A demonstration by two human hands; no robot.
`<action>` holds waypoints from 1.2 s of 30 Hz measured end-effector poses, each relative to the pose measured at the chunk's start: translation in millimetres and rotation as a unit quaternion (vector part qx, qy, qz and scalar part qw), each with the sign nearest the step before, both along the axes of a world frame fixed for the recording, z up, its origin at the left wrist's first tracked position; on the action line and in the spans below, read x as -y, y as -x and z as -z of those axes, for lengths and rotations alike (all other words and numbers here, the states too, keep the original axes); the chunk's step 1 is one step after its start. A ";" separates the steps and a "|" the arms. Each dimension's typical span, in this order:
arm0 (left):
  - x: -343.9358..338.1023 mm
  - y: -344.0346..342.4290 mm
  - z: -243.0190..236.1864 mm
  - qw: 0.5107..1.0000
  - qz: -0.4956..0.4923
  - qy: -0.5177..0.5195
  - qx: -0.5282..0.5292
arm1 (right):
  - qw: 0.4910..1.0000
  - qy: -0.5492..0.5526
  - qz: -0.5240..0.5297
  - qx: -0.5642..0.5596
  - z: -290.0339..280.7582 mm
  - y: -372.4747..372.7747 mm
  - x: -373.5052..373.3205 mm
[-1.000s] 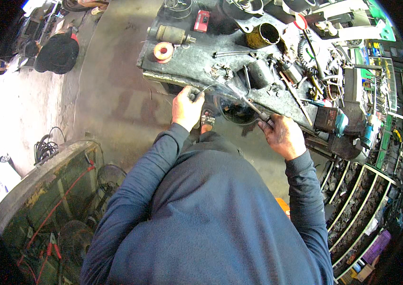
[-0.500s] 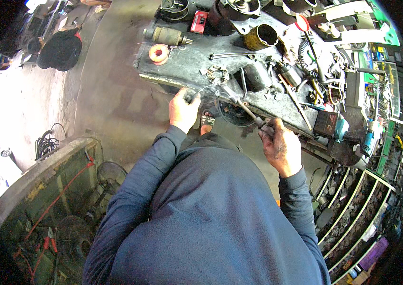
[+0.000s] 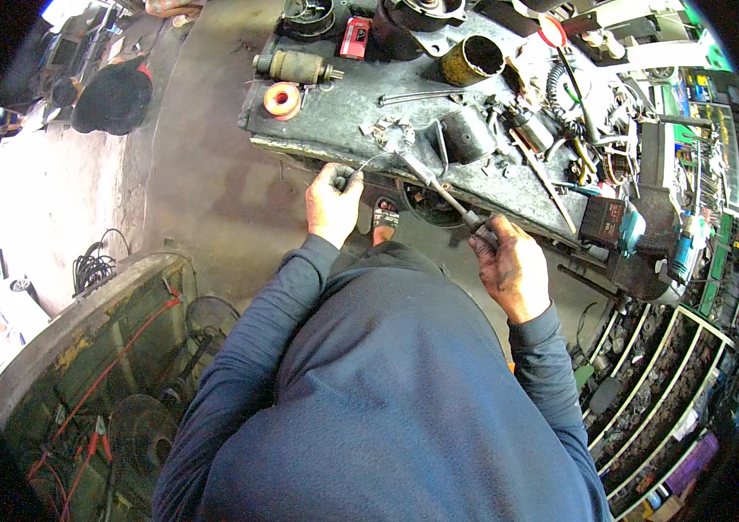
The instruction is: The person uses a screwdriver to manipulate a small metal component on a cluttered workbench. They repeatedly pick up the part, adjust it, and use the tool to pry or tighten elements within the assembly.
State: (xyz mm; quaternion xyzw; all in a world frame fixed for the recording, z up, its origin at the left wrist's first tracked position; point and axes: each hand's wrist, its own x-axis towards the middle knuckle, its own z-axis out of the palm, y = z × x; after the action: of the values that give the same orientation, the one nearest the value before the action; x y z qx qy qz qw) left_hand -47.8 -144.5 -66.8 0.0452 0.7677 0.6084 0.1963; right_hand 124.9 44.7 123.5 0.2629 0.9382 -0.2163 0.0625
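Note:
My right hand [image 3: 513,270] is closed round the dark handle of a soldering iron [image 3: 446,198]. Its long metal shaft slants up and left over the bench edge. The tip reaches a small round metal part with several contacts [image 3: 394,132], lying on the bench; whether they touch is hard to see. Thumb and fingers of my left hand [image 3: 333,204] pinch a thin, curved solder wire [image 3: 373,160] just off the bench edge, its far end running toward the iron's tip. Beside the round part lies a dark cylindrical housing [image 3: 469,136].
On the metal-topped bench [image 3: 335,117] are an orange spool [image 3: 282,102], a motor armature [image 3: 298,67], a red box [image 3: 356,37] and an open yellowish cylinder [image 3: 472,60]. A cordless power tool [image 3: 618,228] lies right. Slatted parts racks [image 3: 648,391] stand lower right, a large bin [image 3: 82,348] lower left.
The view has shifted a little, so the bench appears slightly further left and up. Both hands keep their holds on the soldering iron and the solder wire, with only small movement.

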 end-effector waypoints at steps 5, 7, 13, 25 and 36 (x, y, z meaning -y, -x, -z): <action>-0.6 -2.4 -5.0 0.999 0.000 0.032 -0.019 | 0.999 0.031 0.035 0.005 4.5 -3.5 0.4; -3.4 -2.6 -5.5 1.000 -0.005 0.021 0.012 | 0.999 0.030 0.032 -0.018 8.3 -6.3 2.3; -3.9 -3.6 -9.5 1.000 -0.011 0.012 -0.010 | 0.999 0.023 0.035 0.023 2.5 -1.9 4.2; 14.8 -4.3 -7.7 0.998 -0.053 -0.043 0.012 | 0.999 0.006 0.035 -0.001 0.8 -1.3 8.3; -13.1 -3.4 -5.9 0.999 -0.029 -0.023 0.022 | 0.999 0.034 0.036 0.014 1.4 -1.1 4.8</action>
State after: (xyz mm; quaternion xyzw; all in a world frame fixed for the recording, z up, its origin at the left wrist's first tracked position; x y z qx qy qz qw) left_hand -44.4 -131.5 -60.9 0.0141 0.7501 0.6321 0.1940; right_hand 125.9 39.9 122.1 0.2969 0.9193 -0.2466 0.0771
